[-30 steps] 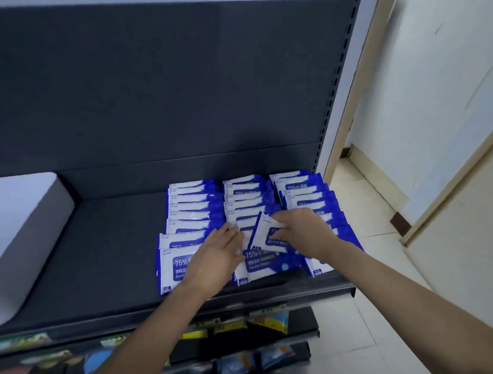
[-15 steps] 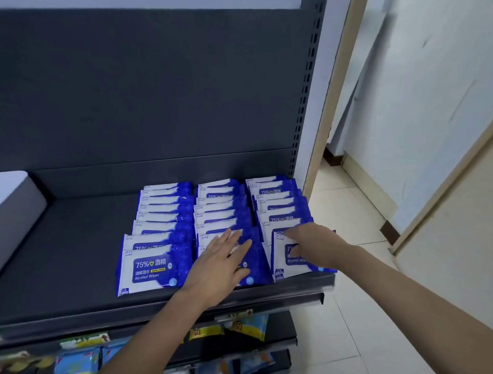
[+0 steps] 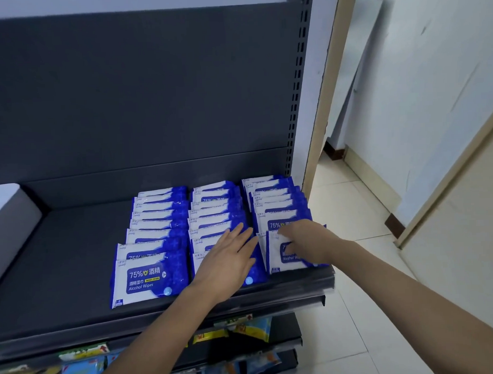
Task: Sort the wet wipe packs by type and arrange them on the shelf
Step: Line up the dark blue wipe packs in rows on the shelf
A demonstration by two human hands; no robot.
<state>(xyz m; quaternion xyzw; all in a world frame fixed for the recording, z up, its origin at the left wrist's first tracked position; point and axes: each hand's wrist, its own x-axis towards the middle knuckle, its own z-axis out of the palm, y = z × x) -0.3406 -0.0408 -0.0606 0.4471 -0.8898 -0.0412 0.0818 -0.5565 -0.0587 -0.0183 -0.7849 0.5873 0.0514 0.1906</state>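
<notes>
Three rows of blue-and-white wet wipe packs (image 3: 148, 279) on the right half of a dark grey shelf (image 3: 60, 263), overlapped front to back like shingles, labels up, running from near the back panel (image 3: 152, 92) to the front lip. Palm down on the front of the middle row, the left hand (image 3: 228, 260), fingers straight and slightly spread, gripping nothing. On the front pack (image 3: 278, 261) of the right row, the right hand (image 3: 303, 238), fingers bent down at its upper edge; blurred, so impossible to tell whether pinching or only pressing. At the shelf's right end, a slotted upright (image 3: 300, 87); at its far left, a white box (image 3: 9, 223). Below, a lower shelf (image 3: 287, 340) with light blue and yellow packets (image 3: 253, 329). To the right, pale floor tiles (image 3: 354, 267), a whitish wall (image 3: 432, 96) and beige trim (image 3: 325, 86).
</notes>
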